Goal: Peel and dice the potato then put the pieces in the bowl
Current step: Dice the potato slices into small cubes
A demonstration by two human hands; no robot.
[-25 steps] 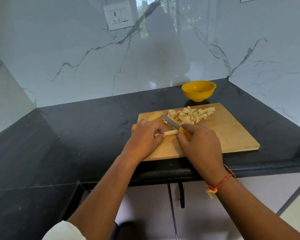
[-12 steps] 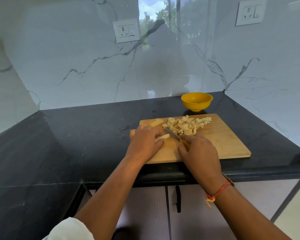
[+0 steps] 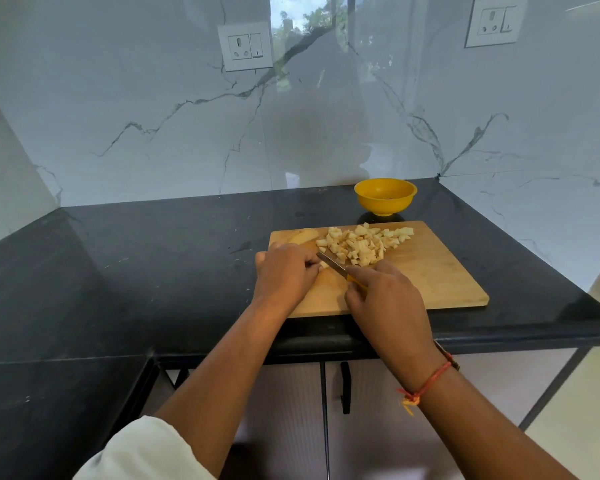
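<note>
A wooden cutting board [image 3: 440, 275] lies on the black counter. A heap of pale diced potato pieces [image 3: 361, 244] sits at its far middle. My left hand [image 3: 284, 271] pinches a short potato strip [image 3: 323, 265], mostly hidden under the fingers. My right hand [image 3: 385, 299] grips a knife by its yellow handle, and the knife blade [image 3: 331, 263] lies across the strip's end, touching it. A larger uncut potato piece [image 3: 303, 234] rests at the board's far left corner. The yellow bowl [image 3: 385, 195] stands behind the board, near the wall.
The black counter [image 3: 136, 265] runs left and wraps round a corner, with a marble wall behind. Its front edge is just below the board. Cabinet doors with a black handle [image 3: 345, 388] sit beneath. Two wall sockets [image 3: 246, 46] are set high on the wall.
The potato strip sticking out of my left hand has become shorter as the knife moved left along it. The camera has tilted up, so the board sits lower in view.
</note>
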